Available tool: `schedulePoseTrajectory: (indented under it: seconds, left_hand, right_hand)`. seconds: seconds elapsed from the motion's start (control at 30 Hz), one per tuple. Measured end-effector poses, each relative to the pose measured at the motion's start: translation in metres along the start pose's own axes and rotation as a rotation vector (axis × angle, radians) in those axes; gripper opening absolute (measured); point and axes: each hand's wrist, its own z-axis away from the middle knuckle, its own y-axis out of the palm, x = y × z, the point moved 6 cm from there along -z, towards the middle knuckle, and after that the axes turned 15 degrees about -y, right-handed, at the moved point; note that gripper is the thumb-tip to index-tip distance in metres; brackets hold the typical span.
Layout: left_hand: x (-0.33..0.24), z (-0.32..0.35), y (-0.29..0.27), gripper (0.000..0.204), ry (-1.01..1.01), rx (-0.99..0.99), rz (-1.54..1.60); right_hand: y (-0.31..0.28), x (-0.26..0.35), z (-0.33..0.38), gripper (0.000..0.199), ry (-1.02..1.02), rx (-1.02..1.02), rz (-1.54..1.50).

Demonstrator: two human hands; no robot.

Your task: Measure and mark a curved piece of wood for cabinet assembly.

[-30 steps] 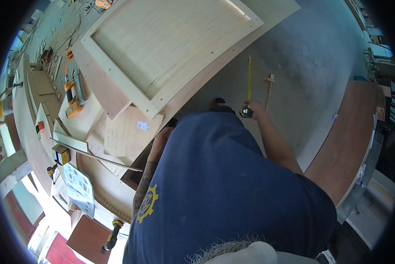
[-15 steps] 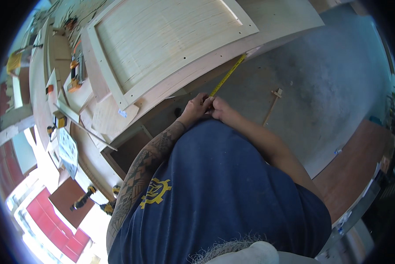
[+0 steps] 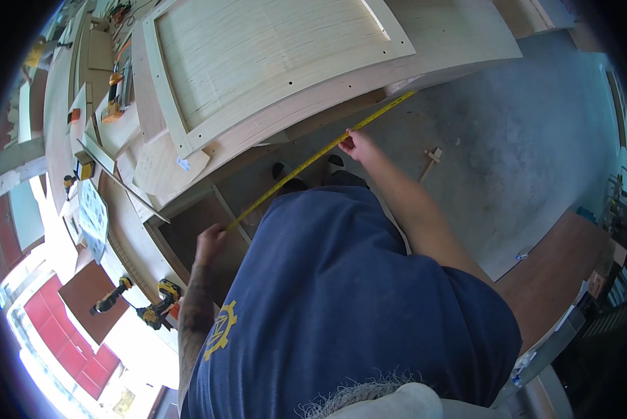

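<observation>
Two hands gripping a yellow tape measure (flat, straight ribbon), pale grained wooden panel

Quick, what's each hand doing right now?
Left hand: closed, holding the tape at its lower-left end.
Right hand: closed, fingers pinching the tape partway along.

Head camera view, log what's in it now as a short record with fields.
Left hand: closed at lower end of measuring tape
Right hand: fingers on the tape, farther along
Tape: yellow, stretched diagonally
Ahead: framed wooden panel
Lower left: yellow-and-black power tools
Floor: small wooden piece, right of the tape
</observation>
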Motion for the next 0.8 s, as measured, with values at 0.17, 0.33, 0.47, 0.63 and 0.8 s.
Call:
schedulePoseTrajectory:
  seconds: [0.17,0.33,0.47,0.63,0.8]
  left_hand:
    - [0.067,0.034,-0.059,0.018,-0.075,-0.322,0.028]
    - [0.040,0.020,-0.051,0.021,-0.171,-0.460,-0.097]
    - [0.018,0.026,-0.028,0.025,-0.290,-0.377,-0.055]
    - [-0.001,0.051,-0.014,0.032,-0.484,-0.370,0.045]
    - [-0.034,0.055,-0.010,0.035,-0.438,-0.406,0.097]
  right_hand:
    - [0.025,0.020,-0.009,0.016,0.028,-0.024,-0.023]
    - [0.041,0.036,-0.024,0.015,-0.045,0.019,-0.032]
    - [0.041,0.046,-0.041,0.015,-0.048,0.014,0.035]
    - [0.066,0.041,-0.042,0.016,-0.113,0.035,0.030]
    - [0.059,0.060,-0.061,0.015,-0.112,0.051,0.042]
